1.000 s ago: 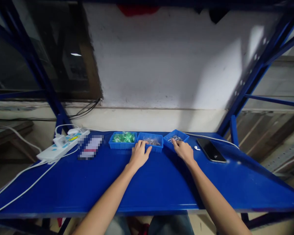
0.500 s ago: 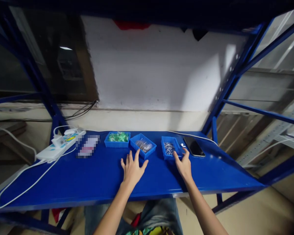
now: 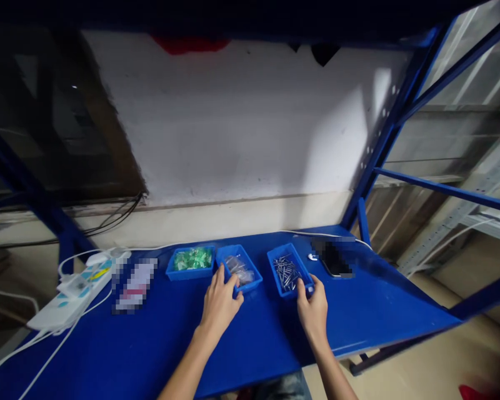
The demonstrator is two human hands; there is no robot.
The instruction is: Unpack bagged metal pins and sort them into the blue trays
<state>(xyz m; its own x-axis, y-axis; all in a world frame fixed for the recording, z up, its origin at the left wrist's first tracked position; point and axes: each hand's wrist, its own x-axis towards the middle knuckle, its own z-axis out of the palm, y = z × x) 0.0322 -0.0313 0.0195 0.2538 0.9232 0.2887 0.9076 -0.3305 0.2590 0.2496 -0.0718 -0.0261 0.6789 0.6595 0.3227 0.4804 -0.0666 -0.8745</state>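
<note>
My left hand (image 3: 219, 303) is at the near left side of the middle blue bin (image 3: 254, 284), with its fingers curled at the rim. Inside that bin lie clear plastic bags (image 3: 239, 269) whose contents I cannot make out. My right hand (image 3: 314, 314) grips the near right corner of another blue bin (image 3: 272, 266), thumb over the wall and fingers outside. Thin metal pins or nails (image 3: 286, 272) lie loose in it. To the left, a third blue bin (image 3: 179, 274) holds green and clear small packets (image 3: 194, 258).
A dark phone (image 3: 335, 260) and a white earbud (image 3: 312, 257) lie right of the bins. At left are a blurred-out flat item (image 3: 136, 283) and a white power strip (image 3: 75, 291) with trailing cables. Blue rack posts (image 3: 383, 133) flank the blue tabletop (image 3: 250, 344).
My left hand has gone from spread fingers to curled at the middle bin. My right hand has closed on the corner of the pin bin, which is turned slightly. The camera view has shifted.
</note>
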